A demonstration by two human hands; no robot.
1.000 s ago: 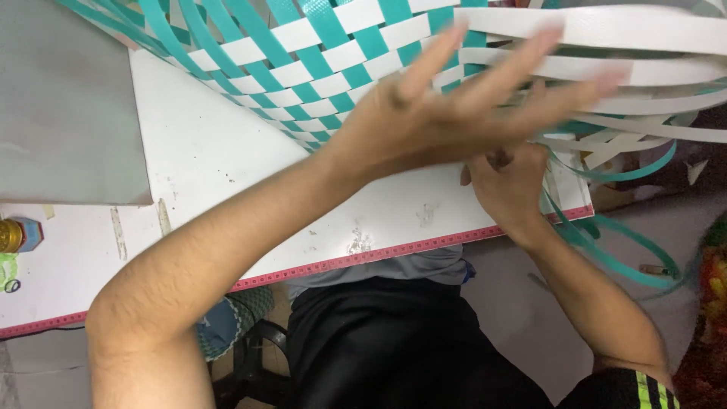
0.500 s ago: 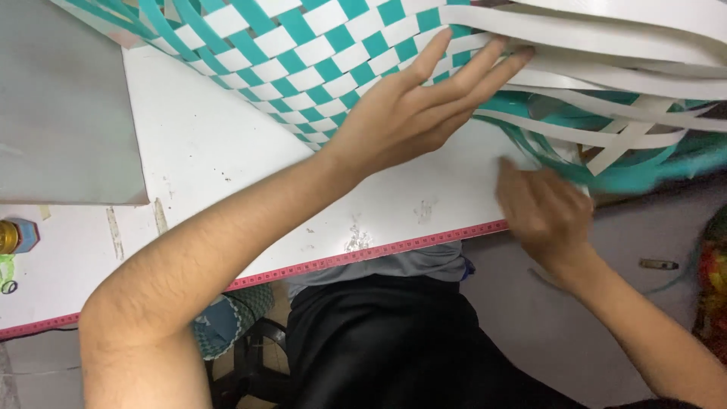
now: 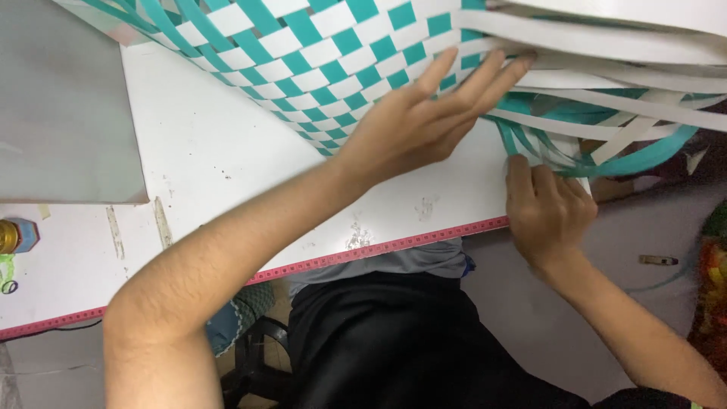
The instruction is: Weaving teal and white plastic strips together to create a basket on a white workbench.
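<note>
Pressed flat, spread, upper centre, the left hand [image 3: 413,125] steadies the teal-and-white woven strip panel [image 3: 318,68]; the right hand [image 3: 549,212] pinches loose teal plastic strips [image 3: 530,144], which could be kinked if tugged.

White bench [image 3: 212,151] w/ scuffed top, red measuring strip [image 3: 394,246] along front edge. Grey board [image 3: 60,106] lies on its left part. Small gold-capped bottle [image 3: 11,236] at far left edge. Grey floor [image 3: 606,303] below at right, small dark bit of debris [image 3: 657,260] on it. Light even, soft.

white table [image 3: 227,151], woven mat [image 3: 318,53], grey board [image 3: 60,113]
</note>
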